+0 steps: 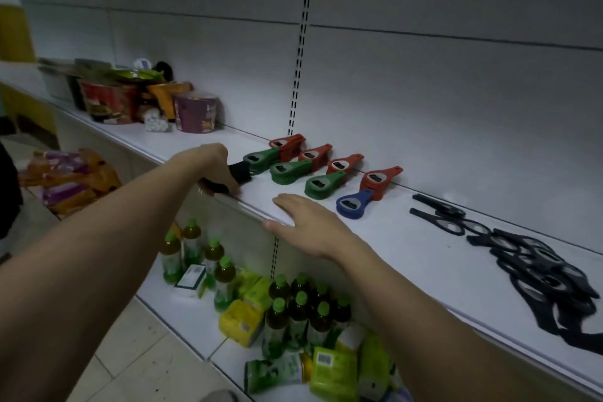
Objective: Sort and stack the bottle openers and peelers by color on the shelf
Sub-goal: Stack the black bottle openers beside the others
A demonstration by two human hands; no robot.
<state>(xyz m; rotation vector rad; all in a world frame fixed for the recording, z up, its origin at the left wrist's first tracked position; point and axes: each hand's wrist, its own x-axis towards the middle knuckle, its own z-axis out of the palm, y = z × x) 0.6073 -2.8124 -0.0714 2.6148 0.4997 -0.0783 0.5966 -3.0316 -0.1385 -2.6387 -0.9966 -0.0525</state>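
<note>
A person's left hand (218, 170) curls round a bundle of black tools (239, 172) at the front lip of a white shelf (202, 140); whether they are openers or peelers is unclear; the dark ends stick out past the fingers toward the sorted rows, long axis running along the shelf edge. Just beyond the grip, to its right, lie stacked green openers (261, 158), heads toward the shelf front; behind them, against the back panel, sit stacks of red openers (288, 145); more green (324, 184) and red (380, 179) stacks carry on rightward in pairs; a lone blue opener (352, 204) closes the front row. Nearer than those stacks, the right hand (305, 222) lies flat and slack on the shelf edge, fingers straight, gripping nothing. Well off to the right of it, a loose heap of black peelers (541, 268) sprawls across the shelf, handles pointing every way. Left of the grip, further back, paper noodle cups (195, 112) and snack tubs (109, 101) crowd the shelf. Below the hands, on the lower shelf, stand green-capped bottles (225, 274) among yellow-green packets (241, 321).
</note>
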